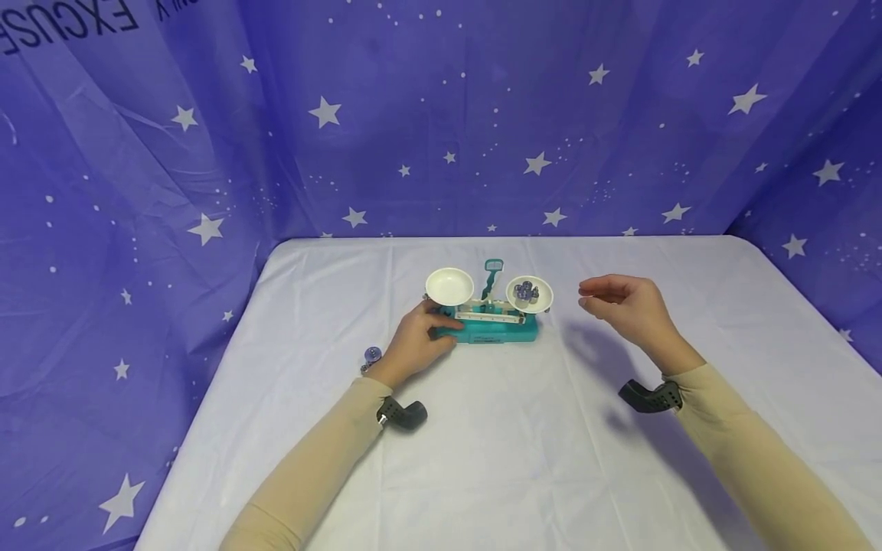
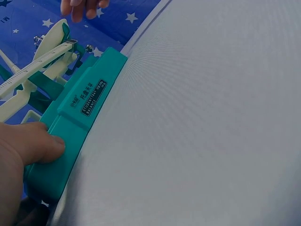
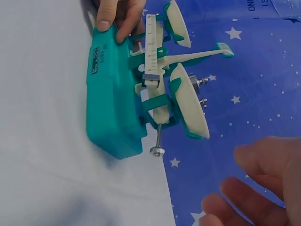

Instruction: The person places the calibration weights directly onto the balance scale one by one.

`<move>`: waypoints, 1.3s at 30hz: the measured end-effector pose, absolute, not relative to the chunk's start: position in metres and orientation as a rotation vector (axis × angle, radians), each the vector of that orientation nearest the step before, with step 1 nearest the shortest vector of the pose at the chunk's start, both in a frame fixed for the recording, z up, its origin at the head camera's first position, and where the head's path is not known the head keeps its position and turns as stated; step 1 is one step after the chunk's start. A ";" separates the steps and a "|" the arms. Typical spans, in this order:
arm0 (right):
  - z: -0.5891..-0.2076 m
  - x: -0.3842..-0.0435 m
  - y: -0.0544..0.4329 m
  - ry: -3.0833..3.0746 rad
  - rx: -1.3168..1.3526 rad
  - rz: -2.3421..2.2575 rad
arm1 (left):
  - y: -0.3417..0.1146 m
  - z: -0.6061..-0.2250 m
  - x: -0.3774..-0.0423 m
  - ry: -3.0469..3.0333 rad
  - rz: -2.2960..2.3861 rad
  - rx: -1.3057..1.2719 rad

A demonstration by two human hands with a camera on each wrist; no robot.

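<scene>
A teal tray balance point(image 1: 503, 331) with two white pans stands on the white-covered table. Its left pan point(image 1: 449, 286) is empty; several metal weights point(image 1: 526, 291) sit together in the right pan point(image 1: 545, 291), which is slightly lower. My left hand point(image 1: 413, 340) grips the left end of the base, the thumb point(image 2: 51, 147) on its front face and the fingers point(image 3: 127, 22) over the top. To the right of the balance, my right hand point(image 1: 637, 312) is raised above the table, fingers loosely bent with nothing between them. An adjusting nut point(image 3: 157, 151) shows at the beam's end.
A few more metal weights point(image 1: 372, 355) stand on the table just left of my left wrist, partly hidden by it. Purple star-printed curtains point(image 1: 441, 115) hang behind the table and at both sides. A black wrist mount point(image 1: 651, 396) sticks out below my right wrist.
</scene>
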State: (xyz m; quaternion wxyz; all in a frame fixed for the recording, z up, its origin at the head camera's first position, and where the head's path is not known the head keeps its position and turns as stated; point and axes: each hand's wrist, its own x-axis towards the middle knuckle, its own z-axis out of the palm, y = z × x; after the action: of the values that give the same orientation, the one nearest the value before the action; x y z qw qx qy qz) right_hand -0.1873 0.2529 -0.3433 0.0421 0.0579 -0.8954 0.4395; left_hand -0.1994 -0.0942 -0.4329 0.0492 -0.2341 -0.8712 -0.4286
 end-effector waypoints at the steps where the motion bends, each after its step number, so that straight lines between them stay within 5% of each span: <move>1: -0.344 -0.186 0.254 -2.750 0.182 1.316 | -0.094 -0.433 -0.199 -2.656 -1.304 -0.712; 17: -0.364 -0.168 0.266 -2.735 0.204 1.297 | -0.093 -0.433 -0.198 -2.649 -1.319 -0.724; 39: -0.404 -0.167 0.219 -2.806 0.487 1.309 | -0.094 -0.433 -0.199 -2.645 -1.314 -0.706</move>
State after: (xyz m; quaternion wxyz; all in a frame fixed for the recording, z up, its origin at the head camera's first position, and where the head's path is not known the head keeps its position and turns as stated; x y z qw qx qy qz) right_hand -0.1669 0.2191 -0.4043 0.0037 0.1555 -0.8952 0.4177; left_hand -0.1991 -0.0937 -0.4326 0.0525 -0.2321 -0.8699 -0.4320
